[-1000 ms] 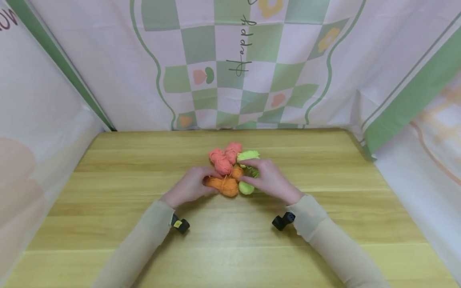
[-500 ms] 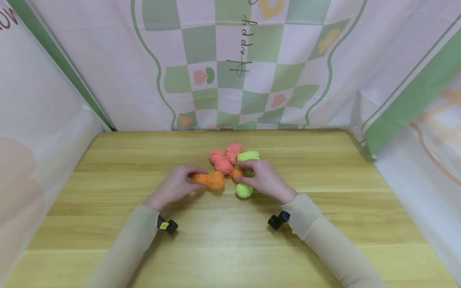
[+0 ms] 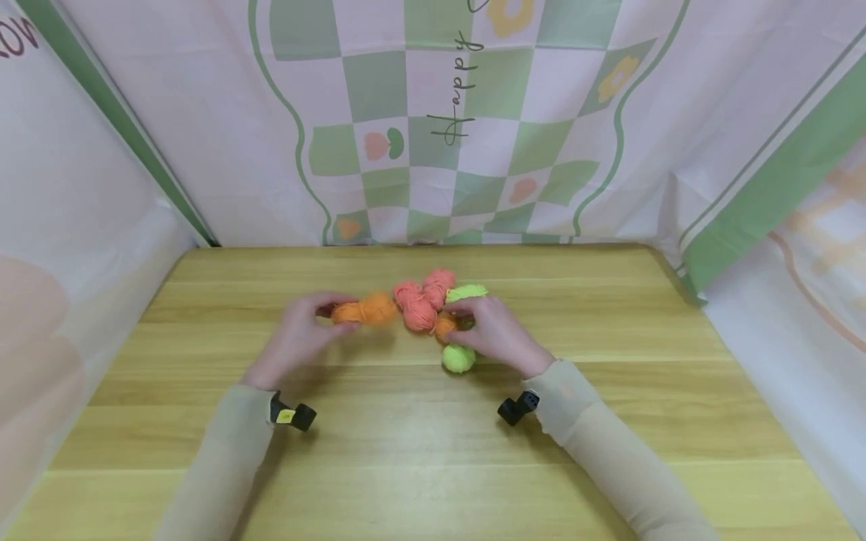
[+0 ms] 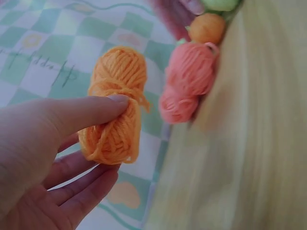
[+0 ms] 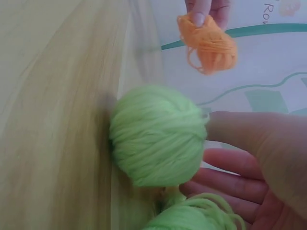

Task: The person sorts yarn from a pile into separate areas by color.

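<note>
Left hand (image 3: 294, 330) pinches an oblong orange yarn skein (image 3: 365, 309), up off the pale wooden table (image 3: 433, 451)! Right hand (image 3: 499, 330), well apart, curves over lime-green yarn skeins (image 3: 458, 359) beside a round orange yarn ball (image 3: 446, 328); whether it grips, I can't tell. Danger: that loose tail (image 4: 145, 101) could snag, unravelling the held skein. Count: two orange, apparently two coral-pink yarn skeins (image 3: 419, 312), at least two lime-green.

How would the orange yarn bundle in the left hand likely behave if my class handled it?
The orange yarn bundle would probably squash softly, since a strand draws in its waist. It looks light, as a pinch of the left hand supports it. Pushed, it may roll unevenly, given its waisted shape.
</note>
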### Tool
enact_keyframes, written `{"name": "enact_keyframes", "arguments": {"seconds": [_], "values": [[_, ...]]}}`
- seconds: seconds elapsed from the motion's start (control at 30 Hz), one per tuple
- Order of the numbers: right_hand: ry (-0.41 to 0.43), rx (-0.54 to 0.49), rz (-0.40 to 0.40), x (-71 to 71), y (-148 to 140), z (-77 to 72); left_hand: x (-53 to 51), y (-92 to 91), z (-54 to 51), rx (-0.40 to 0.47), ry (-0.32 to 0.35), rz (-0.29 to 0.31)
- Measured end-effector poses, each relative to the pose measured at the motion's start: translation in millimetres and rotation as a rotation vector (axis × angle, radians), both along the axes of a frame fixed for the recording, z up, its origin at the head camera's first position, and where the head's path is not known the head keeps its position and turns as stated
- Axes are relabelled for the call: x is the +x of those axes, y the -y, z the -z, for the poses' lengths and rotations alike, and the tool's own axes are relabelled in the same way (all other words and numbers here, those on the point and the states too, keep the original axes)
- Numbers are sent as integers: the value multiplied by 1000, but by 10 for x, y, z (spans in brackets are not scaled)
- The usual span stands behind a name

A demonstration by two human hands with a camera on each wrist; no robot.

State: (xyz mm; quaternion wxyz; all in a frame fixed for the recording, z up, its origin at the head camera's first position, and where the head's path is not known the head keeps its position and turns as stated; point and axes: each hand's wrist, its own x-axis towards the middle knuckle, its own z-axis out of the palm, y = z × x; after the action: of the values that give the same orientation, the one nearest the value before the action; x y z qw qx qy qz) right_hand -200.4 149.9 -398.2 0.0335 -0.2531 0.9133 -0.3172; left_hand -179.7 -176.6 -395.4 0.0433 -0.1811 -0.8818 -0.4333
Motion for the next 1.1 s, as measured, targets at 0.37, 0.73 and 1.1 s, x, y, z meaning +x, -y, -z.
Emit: {"name": "enact_keyframes", "arguments": {"seconds": [0.37,0.73,1.1], "values": [[58,28,22,-31,43,3,-88,249,-49,123,-70,-179],[32,43,4,-15,71,16,-190,580,103,217,-40,-397],[10,56,-5,-1,85,26,-250,902,231,203,111,-551]]}}
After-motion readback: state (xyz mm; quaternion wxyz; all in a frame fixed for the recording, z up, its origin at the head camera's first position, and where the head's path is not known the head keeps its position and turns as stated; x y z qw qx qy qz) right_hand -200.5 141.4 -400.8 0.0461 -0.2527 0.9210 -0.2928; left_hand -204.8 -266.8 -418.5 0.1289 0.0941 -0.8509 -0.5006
